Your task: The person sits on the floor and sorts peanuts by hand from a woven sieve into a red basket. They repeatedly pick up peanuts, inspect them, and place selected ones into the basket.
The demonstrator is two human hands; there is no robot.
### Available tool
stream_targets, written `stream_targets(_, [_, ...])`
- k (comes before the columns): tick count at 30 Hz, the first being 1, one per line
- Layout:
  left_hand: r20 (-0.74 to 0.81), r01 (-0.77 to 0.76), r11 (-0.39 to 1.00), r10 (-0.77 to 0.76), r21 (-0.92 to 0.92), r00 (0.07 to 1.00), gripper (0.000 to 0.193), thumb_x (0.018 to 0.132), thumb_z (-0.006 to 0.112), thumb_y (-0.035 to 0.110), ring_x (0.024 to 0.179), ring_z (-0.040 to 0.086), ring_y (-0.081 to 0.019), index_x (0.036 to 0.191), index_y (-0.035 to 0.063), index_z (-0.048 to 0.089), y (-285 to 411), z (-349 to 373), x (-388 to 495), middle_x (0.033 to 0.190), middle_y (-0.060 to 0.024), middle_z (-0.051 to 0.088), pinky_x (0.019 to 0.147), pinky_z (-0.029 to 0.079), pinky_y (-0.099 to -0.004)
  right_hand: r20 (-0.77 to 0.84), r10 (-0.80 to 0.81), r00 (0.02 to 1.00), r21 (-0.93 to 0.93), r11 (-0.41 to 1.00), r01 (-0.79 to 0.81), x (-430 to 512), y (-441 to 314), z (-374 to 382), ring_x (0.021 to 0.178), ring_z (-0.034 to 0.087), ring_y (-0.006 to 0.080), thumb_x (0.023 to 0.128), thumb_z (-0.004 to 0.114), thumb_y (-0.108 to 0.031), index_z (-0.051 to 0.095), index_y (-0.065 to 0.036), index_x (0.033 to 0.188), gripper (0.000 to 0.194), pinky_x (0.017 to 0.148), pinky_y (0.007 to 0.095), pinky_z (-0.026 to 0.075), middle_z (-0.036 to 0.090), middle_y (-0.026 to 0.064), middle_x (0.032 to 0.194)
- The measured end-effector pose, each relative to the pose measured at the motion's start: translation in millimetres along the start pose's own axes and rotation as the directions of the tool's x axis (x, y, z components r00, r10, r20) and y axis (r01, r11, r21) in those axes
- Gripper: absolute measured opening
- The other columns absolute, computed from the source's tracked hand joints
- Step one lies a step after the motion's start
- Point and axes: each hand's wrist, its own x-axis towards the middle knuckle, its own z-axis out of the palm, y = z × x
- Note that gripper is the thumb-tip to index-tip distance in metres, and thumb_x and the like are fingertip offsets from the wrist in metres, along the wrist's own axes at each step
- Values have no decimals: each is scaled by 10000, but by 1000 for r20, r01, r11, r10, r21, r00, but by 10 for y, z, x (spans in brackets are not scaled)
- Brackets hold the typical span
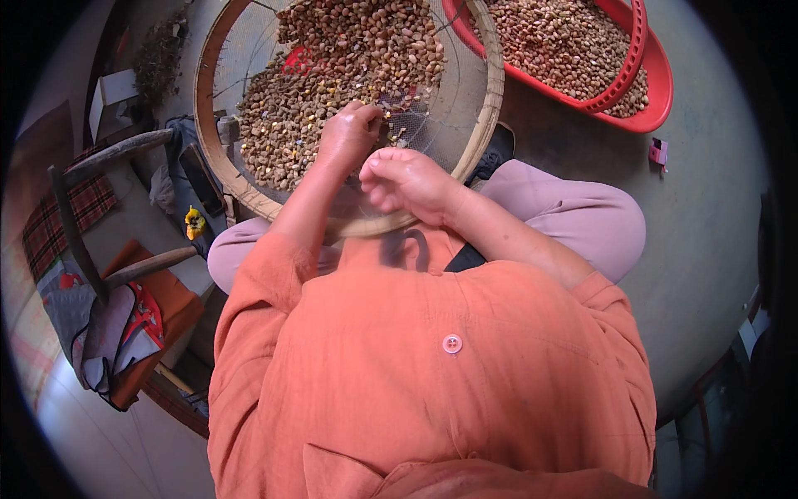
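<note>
A round wood-rimmed sieve [494, 93] with a wire mesh bottom rests before me over my lap. A spread of brown and tan beans or nuts [355, 37] covers much of the mesh, with paler and yellow bits among those nearer me. My left hand [351, 130] is over the near edge of this spread, fingertips bent together at a few pale fragments [396, 134]. Whether anything is pinched there is hidden. Just nearer to me, my right hand [408, 184] hovers above the sieve's near side with its fingers loosely curled. Its palm cannot be seen.
Beyond the sieve's right side, a red plastic basket [662, 100] with a raised handle holds many similar beans or nuts. A small pink box [658, 153] lies on the grey floor. A wooden chair [75, 231] with cloths stands at the left.
</note>
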Motion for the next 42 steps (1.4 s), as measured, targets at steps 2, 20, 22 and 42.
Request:
stream_targets(2, [6,0,999,0,44,1000,110,780,609,187,780,616,-290,859,139,669,1,42,39,867,-78,616,680,500,-376,-12,-3,1000,8,1000,3,-8,-5,10,583,543,72,912,461,-185,538,-63,841,160,496,200,450,553,17,752])
stream_targets(20, [-159,-8,1000,3,-29,987,107,743,647,136,772,606,-286,836,82,639,-100,14,335,845,-111,598,686,485,-371,-21,-24,999,17,1000,24,-10,-7,24,573,543,73,905,466,-179,545,-63,824,162,486,196,449,553,21,741])
stream_targets(22, [-140,-2,1000,1,-7,990,105,745,643,140,779,602,-299,836,90,637,-87,58,372,850,-109,598,681,483,-382,-20,-18,1000,13,1000,19,-10,-15,24,573,542,72,903,469,-177,544,-61,822,161,483,196,448,553,21,740])
stream_targets(42, [-130,260,916,-310,-304,942,129,754,639,119,638,561,-94,847,35,611,-265,-147,369,707,-38,626,630,469,-249,-4,-20,1000,71,997,20,-6,-9,-11,578,547,79,900,482,-185,535,-68,833,145,500,202,455,552,20,750])
